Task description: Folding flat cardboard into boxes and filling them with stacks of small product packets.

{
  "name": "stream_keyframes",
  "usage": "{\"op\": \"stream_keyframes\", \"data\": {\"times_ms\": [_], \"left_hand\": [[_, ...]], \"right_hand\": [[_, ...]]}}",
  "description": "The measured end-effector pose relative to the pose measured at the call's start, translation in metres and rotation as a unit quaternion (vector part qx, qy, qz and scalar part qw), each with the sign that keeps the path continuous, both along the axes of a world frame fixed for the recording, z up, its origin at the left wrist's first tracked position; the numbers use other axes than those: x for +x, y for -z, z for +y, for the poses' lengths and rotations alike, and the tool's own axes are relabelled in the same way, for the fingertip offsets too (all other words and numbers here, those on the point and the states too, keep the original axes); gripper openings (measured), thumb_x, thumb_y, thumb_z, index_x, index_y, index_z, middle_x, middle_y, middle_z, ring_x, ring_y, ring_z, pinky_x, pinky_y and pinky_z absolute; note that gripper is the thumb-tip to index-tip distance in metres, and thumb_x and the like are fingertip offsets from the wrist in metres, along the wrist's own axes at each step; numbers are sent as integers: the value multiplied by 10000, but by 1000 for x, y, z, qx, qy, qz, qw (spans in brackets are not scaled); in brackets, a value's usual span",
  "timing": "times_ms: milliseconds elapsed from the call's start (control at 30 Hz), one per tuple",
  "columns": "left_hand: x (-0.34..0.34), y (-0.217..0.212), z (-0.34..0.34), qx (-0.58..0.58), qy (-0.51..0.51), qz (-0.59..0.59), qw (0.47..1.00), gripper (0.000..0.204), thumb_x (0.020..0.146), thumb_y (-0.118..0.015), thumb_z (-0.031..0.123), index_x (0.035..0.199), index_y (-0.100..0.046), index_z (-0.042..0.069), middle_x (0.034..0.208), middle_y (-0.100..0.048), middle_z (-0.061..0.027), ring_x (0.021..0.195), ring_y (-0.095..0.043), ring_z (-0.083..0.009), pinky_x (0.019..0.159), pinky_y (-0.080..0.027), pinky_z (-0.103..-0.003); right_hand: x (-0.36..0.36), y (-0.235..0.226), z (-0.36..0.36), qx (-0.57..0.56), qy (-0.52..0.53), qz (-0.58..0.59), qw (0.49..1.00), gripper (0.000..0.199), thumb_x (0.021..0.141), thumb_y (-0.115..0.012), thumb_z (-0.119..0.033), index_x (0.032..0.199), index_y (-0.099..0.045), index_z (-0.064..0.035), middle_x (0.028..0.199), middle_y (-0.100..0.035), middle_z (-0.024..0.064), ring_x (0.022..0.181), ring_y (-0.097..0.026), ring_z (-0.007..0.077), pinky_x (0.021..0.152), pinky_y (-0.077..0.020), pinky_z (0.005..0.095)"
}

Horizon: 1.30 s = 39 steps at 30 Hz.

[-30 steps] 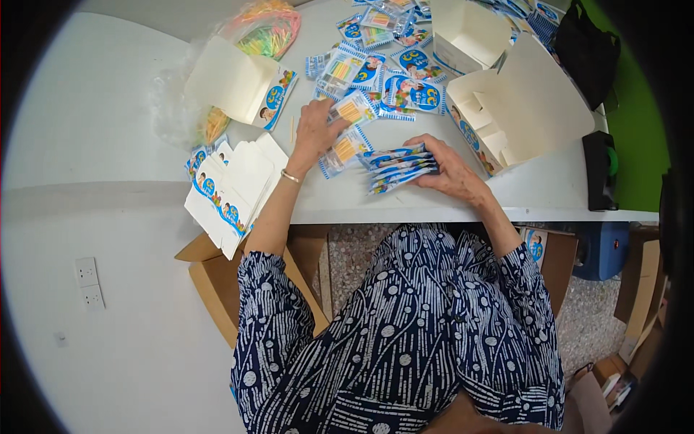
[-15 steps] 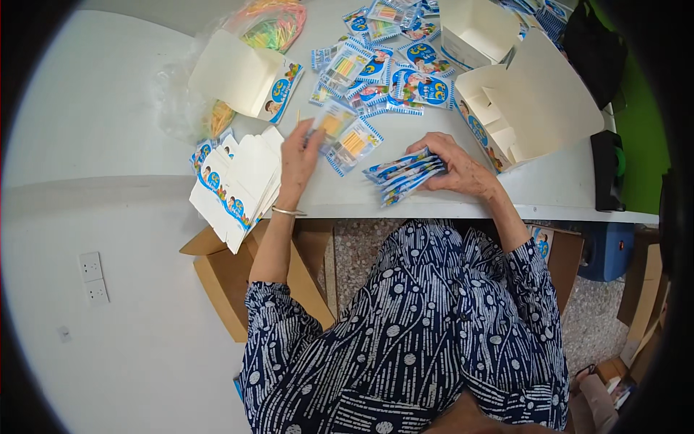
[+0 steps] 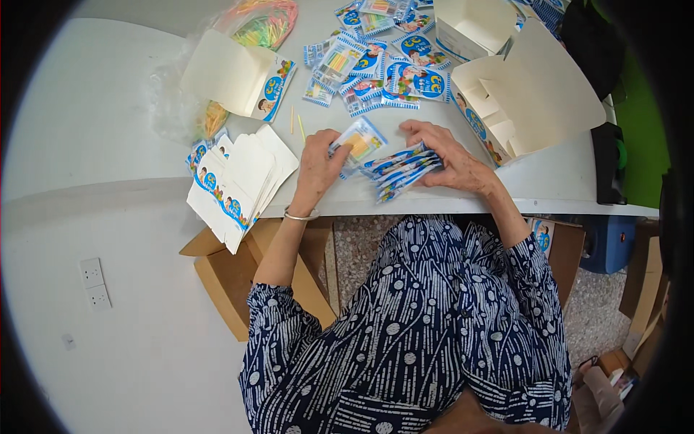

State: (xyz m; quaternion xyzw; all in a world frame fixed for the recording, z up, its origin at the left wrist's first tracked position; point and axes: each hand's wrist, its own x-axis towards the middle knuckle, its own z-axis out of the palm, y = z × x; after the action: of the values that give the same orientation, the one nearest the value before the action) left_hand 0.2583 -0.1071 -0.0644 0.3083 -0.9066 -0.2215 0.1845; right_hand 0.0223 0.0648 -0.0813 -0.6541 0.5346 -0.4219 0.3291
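Observation:
Between the fingers and thumb of my left hand (image 3: 318, 165) is a clear-fronted sachet (image 3: 361, 137) with yellow-orange sticks inside. Part of what looks like another sachet shows beneath it. My right hand (image 3: 459, 165) is closed round the right end of a stack of blue-and-white sachets (image 3: 400, 172), standing on edge near the table's front. The left hand's sachet lies right up against the stack's left end; whether they touch I cannot tell. Beyond both hands spreads a loose pile of similar sachets (image 3: 372, 65). A thin yellow-green stick (image 3: 301, 128) and an orange one lie beyond my left hand.
Flat printed cartons (image 3: 242, 181) are stacked at the left front edge. Behind them stands an open white box (image 3: 242, 81), near a plastic bag of coloured sticks (image 3: 267, 29). Two more open boxes, one a large white box (image 3: 538, 108), occupy the right. A cardboard box (image 3: 224, 282) sits below.
My left hand has moved right and nearer, bringing its sachet to the stack. The sachet that lay beside it has left its spot. My right hand has barely moved.

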Motion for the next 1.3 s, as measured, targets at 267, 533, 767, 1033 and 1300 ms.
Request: {"op": "stream_keyframes", "data": {"times_ms": [267, 533, 767, 1033, 1300], "left_hand": [[-38, -35, 24, 275, 146, 67, 948, 223, 921, -609, 123, 1102, -595, -7, 993, -627, -87, 935, -583, -120, 803, -464, -239], [-40, -28, 45, 206, 247, 49, 946, 404, 912, -593, 151, 1270, -473, 10, 1201, -566, -123, 1086, -556, -202, 935, -438, -335], [-64, -35, -19, 176, 158, 83, 968, 393, 885, -635, 226, 1219, -548, 37, 1125, -640, -100, 1074, -585, -218, 906, -450, -371], [-97, 1, -130, -187, -47, -37, 981, 381, 827, -703, 281, 1054, -619, -14, 1039, -631, -176, 911, -594, -359, 804, -484, -402], [-82, -32, -67, -108, 14, 151, 982, 151, 763, -662, 20, 904, -610, 36, 1089, -592, -131, 978, -565, -346, 855, -430, -424]], "right_hand": [[4, -1, 2, 98, 57, -50, 992, 875, 639, -812, -234, 1352, -327, -85, 1461, -368, 134, 1371, -332, 298, 1133, -261, 447], [5, 4, 0, -10, 46, -76, 996, 949, 621, -832, -244, 1372, -279, -68, 1389, -418, 147, 1305, -393, 321, 1112, -307, 415], [2, -4, 7, 69, 44, -28, 996, 824, 625, -802, -270, 1334, -416, -107, 1346, -459, 133, 1281, -407, 327, 1088, -325, 414], [6, -4, 7, 51, 43, -22, 998, 773, 643, -790, -225, 1320, -434, -116, 1330, -482, 112, 1267, -414, 320, 1085, -325, 405], [1, 1, 5, 1, 31, -3, 1000, 722, 672, -801, -252, 1277, -429, -126, 1305, -481, 131, 1245, -417, 345, 1069, -320, 430]]}}
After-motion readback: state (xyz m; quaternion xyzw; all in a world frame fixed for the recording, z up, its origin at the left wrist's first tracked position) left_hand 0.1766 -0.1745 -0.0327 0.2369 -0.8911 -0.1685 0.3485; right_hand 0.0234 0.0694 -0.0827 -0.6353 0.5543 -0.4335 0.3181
